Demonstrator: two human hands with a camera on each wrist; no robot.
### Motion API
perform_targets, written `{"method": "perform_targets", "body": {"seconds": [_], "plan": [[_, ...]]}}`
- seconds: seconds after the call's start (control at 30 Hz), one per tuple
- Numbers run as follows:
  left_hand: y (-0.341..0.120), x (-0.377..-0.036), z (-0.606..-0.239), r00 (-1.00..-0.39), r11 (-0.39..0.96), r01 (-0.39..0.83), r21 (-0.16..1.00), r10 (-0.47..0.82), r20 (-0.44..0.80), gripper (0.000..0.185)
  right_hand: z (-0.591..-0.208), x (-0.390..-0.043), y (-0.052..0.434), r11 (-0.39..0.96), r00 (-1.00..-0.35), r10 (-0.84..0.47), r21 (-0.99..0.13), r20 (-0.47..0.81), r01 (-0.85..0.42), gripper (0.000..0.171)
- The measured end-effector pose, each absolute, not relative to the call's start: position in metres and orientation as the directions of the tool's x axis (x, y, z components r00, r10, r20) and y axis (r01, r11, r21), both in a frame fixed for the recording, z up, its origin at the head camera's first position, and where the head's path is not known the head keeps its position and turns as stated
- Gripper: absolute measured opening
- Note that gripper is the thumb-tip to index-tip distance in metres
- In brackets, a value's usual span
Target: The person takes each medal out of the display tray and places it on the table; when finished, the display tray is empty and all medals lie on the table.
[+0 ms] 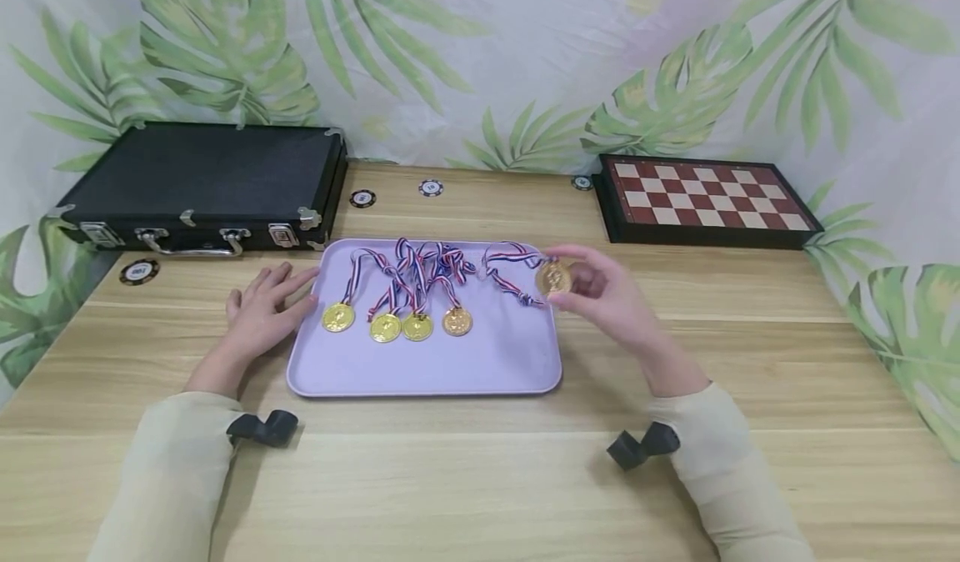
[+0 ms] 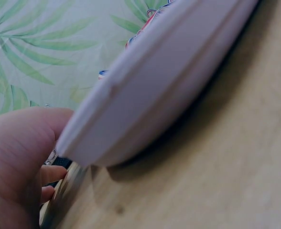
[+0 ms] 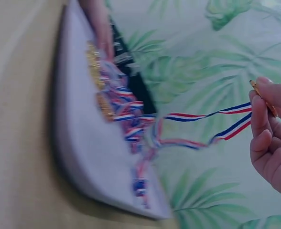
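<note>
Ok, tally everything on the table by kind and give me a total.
Medals: 5, four lying on the tray and one held in the right hand
Trays: 1
Poker chips: 4, e.g.
Black cases: 1
Chessboards: 1
Total: 12
The left hand rests at the tray's left edge.

Medals (image 1: 397, 324) on tray (image 1: 450, 370), case (image 1: 202, 183) behind-left, chessboard (image 1: 705, 199) behind-right.

Left hand (image 2: 16, 167) — beside tray (image 2: 169, 81) rim
</note>
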State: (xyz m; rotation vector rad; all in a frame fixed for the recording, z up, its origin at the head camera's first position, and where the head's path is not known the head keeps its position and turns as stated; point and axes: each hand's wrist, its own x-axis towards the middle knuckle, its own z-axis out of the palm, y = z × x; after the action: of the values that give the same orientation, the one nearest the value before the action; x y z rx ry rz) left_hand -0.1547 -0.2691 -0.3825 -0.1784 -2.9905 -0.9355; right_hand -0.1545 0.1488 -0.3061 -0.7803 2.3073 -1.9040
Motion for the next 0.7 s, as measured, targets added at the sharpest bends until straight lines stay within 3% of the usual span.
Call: {"method": "perform_targets", "body": {"seconds": [0.2, 0.33, 0.53, 0.7], "plan": [[-0.269, -0.155, -0.383, -0.994, 0.818, 0.107, 0.565, 0.108, 0.032, 0.051, -0.267, -0.145, 0.174, -0.134, -0.79, -0.36, -0.865, 0.496, -0.483, 0.047], [-0.27, -0.155, -0.381, -0.993, 0.819, 0.11, 0.563, 0.109, 0.035, 0.05, -0.245, -0.141, 0.186, -0.314, -0.763, -0.325, -0.825, 0.559, -0.47, 0.045], [-0.269, -0.156, -0.381, -0.994, 0.82, 0.104, 0.562, 0.107, 0.029, 0.05, -0.221, -0.147, 0.202, -0.445, -0.848, -0.223, -0.824, 0.481, -0.35, 0.041], [-0.269, -0.156, -0.382, -0.994, 0.821, 0.097, 0.562, 0.104, 0.02, 0.05, -0.214, -0.173, 0.208, -0.432, -0.944, -0.085, -0.865, 0.32, -0.254, 0.043]]}}
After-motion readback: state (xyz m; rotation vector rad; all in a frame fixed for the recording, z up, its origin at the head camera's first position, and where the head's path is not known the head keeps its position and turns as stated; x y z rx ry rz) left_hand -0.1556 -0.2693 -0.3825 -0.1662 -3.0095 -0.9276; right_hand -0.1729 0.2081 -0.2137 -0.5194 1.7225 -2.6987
